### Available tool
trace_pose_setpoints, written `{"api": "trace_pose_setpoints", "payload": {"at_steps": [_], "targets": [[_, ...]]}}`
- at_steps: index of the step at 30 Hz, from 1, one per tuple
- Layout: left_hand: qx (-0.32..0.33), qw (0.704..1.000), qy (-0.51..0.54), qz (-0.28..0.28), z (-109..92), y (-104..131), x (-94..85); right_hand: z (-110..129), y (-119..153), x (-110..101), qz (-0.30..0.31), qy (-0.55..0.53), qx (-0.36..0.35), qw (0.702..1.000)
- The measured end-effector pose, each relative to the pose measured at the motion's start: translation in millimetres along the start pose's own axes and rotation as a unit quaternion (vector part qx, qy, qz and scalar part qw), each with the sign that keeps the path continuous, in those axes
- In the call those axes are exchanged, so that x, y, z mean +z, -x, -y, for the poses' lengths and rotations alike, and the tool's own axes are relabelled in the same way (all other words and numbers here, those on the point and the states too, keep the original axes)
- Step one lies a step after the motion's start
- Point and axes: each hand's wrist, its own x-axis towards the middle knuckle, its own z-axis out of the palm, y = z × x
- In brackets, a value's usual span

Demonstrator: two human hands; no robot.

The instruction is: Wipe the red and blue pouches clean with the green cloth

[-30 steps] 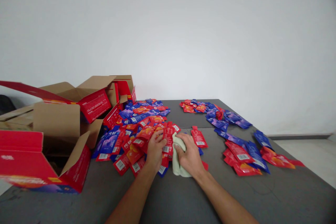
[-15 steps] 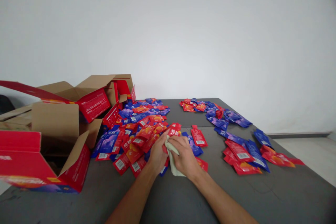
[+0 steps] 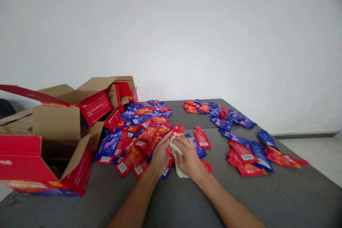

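A red pouch [image 3: 176, 130] with white characters is gripped at its left side by my left hand [image 3: 160, 155]. My right hand [image 3: 188, 155] is closed on a pale, folded cloth [image 3: 180, 170] and presses it against the pouch's face. The cloth's lower end hangs below the fingers, and much of the pouch is hidden behind both hands. Just left of them lies a heap of red and blue pouches [image 3: 136, 151]. Beyond my right hand, a red pouch [image 3: 202, 138] lies back side up beside a partly covered blue pouch [image 3: 197, 148].
Open red cartons [image 3: 82, 165] with brown flaps crowd the left of the dark grey table [image 3: 107, 206]. More red and blue pouches [image 3: 247, 158] are scattered along its right side, with another cluster [image 3: 196, 107] at the back. A white wall [image 3: 171, 35] stands behind.
My right hand and the cloth have shifted slightly over the red pouch. My left hand keeps its hold, and the other things lie as before.
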Motion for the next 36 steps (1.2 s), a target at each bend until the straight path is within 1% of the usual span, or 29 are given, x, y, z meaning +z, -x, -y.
{"api": "trace_pose_setpoints", "payload": {"at_steps": [3, 5, 7, 10, 12, 13, 14, 15, 17, 19, 20, 21, 22, 23, 26, 27, 29, 32, 34, 36], "targets": [[0.020, 0.998, -0.055, -0.014, -6.9, -0.4, -1.0, 9.4, 1.2, 1.2, 0.062, -0.027, -0.013, 0.998], [0.060, 0.989, -0.133, -0.013, -11.1, -0.6, 0.7, 9.2, 1.2, 1.1, 0.072, -0.039, -0.009, 0.997], [0.116, 0.968, -0.222, -0.013, -13.8, -1.5, 1.7, 3.6, 0.9, 1.0, 0.053, -0.036, 0.009, 0.998], [0.199, 0.919, -0.340, -0.030, -12.6, -4.6, -2.6, -14.3, 0.9, 0.2, 0.001, 0.006, 0.066, 0.998], [0.234, 0.877, -0.416, -0.056, -8.3, -7.2, -9.8, -29.8, 1.3, -2.2, -0.030, 0.053, 0.113, 0.992], [0.241, 0.853, -0.457, -0.070, -5.4, -8.4, -13.9, -37.2, 1.5, -4.3, -0.040, 0.079, 0.131, 0.987], [0.243, 0.826, -0.502, -0.083, -2.5, -9.5, -17.6, -43.8, 1.5, -7.0, -0.045, 0.105, 0.151, 0.982], [0.241, 0.795, -0.549, -0.094, 0.4, -10.4, -20.6, -49.1, 1.2, -10.4, -0.037, 0.130, 0.171, 0.976], [0.229, 0.718, -0.649, -0.104, 5.0, -11.6, -23.0, -54.7, -0.1, -18.2, 0.015, 0.170, 0.224, 0.960], [0.218, 0.640, -0.730, -0.101, 8.4, -12.0, -20.1, -54.3, -2.2, -25.4, 0.078, 0.202, 0.281, 0.935], [0.218, 0.611, -0.755, -0.095, 9.9, -11.8, -17.1, -52.6, -3.2, -28.2, 0.102, 0.216, 0.306, 0.922], [0.219, 0.593, -0.770, -0.082, 11.5, -11.5, -13.4, -50.5, -4.0, -30.2, 0.120, 0.226, 0.324, 0.911], [0.220, 0.587, -0.776, -0.064, 13.5, -11.0, -9.5, -48.3, -4.5, -31.2, 0.131, 0.233, 0.333, 0.904], [0.218, 0.592, -0.775, -0.039, 15.9, -10.2, -5.6, -46.2, -4.7, -31.5, 0.139, 0.236, 0.337, 0.901], [0.195, 0.624, -0.756, 0.047, 24.2, -7.0, 3.6, -43.1, -3.4, -29.0, 0.151, 0.227, 0.321, 0.907], [0.187, 0.632, -0.749, 0.066, 26.5, -5.8, 5.7, -43.2, -2.6, -27.4, 0.150, 0.222, 0.316, 0.910], [0.174, 0.643, -0.741, 0.083, 29.2, -3.8, 8.5, -44.5, -0.9, -24.0, 0.143, 0.212, 0.307, 0.917], [0.150, 0.652, -0.738, 0.090, 28.2, -2.1, 10.8, -46.9, 0.6, -18.6, 0.127, 0.184, 0.301, 0.927], [0.137, 0.654, -0.737, 0.101, 25.9, -1.7, 10.9, -47.5, 0.7, -15.4, 0.113, 0.141, 0.305, 0.935], [0.132, 0.665, -0.727, 0.110, 24.2, -1.6, 9.7, -47.4, 0.1, -13.1, 0.092, 0.080, 0.305, 0.945]]}}
